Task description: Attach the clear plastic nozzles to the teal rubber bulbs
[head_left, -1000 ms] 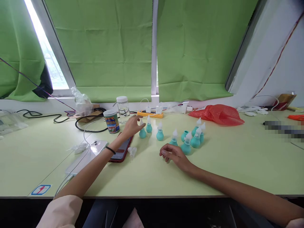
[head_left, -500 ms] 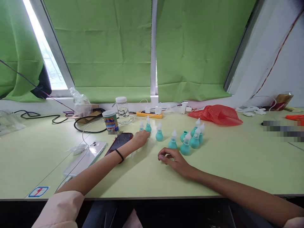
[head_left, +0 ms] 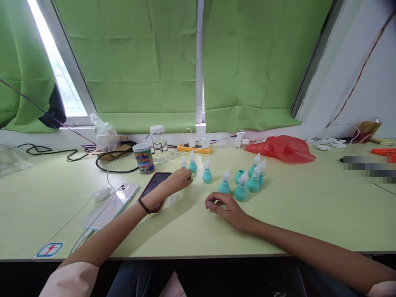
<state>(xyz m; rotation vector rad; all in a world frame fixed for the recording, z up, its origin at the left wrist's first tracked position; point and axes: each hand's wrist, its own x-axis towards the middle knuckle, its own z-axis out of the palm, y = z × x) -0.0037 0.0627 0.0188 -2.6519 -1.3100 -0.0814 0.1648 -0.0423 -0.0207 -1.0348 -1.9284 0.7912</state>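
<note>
My left hand (head_left: 182, 180) is closed, its back turned up, over the table near the edge of a dark phone (head_left: 158, 181). What its fingers hold, if anything, is hidden. Just behind it stand a teal bulb nasal aspirator with a clear tip (head_left: 192, 164) and another aspirator (head_left: 184, 162), partly covered by the hand. A single aspirator (head_left: 207, 174) stands to the right. My right hand (head_left: 227, 209) rests on the table, loosely curled with nothing visible in it. Several aspirators (head_left: 240, 192) are grouped beyond it, among them a teal bulb without a tip (head_left: 239, 176).
A small clear plastic piece (head_left: 173, 199) lies beside the left wrist. Farther left are a white phone (head_left: 108, 210) with a cable, a printed can (head_left: 144, 160) and a lidded jar (head_left: 159, 144). An orange power strip (head_left: 198, 149) and a red plastic bag (head_left: 284, 149) lie at the back.
My left hand has shifted slightly left and towards me, showing a little more of the clear piece on the table. My right hand has stayed in place.
</note>
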